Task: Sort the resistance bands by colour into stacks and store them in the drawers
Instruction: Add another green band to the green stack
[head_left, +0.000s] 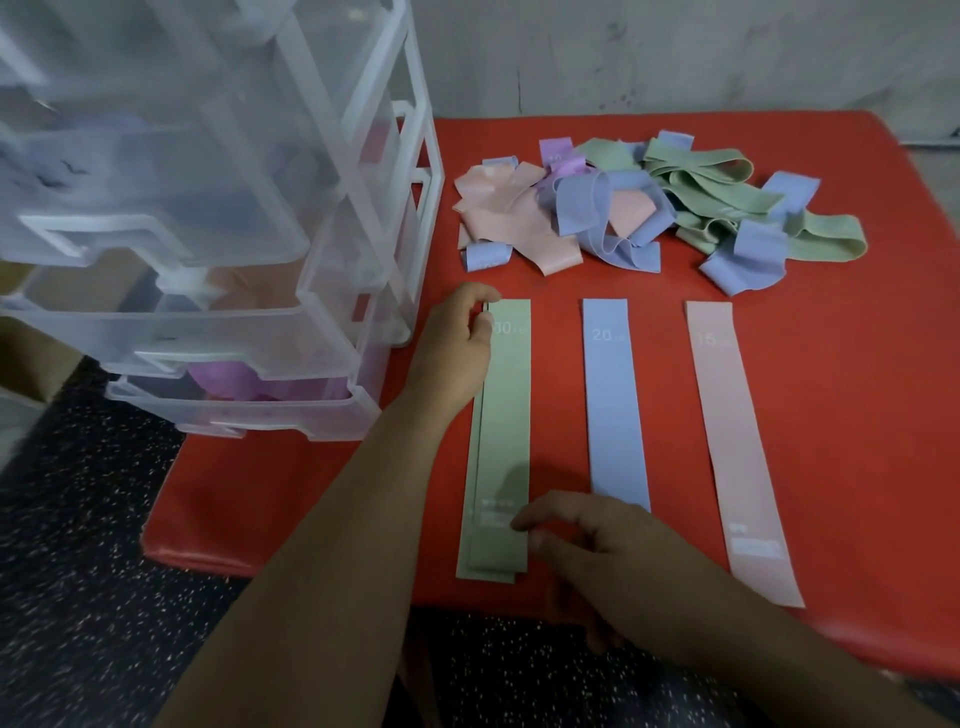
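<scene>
Three flat rows lie on the red mat. On the left is a green stack of two bands, in the middle a blue band, and on the right a pink band. My left hand pinches the far end of the top green band. My right hand touches the stack's near end with fingertips and thumb. A tangled pile of pink, blue, green and purple bands lies at the back of the mat.
A clear plastic drawer unit stands on the mat's left part, its drawers pulled partly out; purple bands fill the lowest, pinkish ones the drawer above. Dark speckled floor lies below and left. A grey wall is behind.
</scene>
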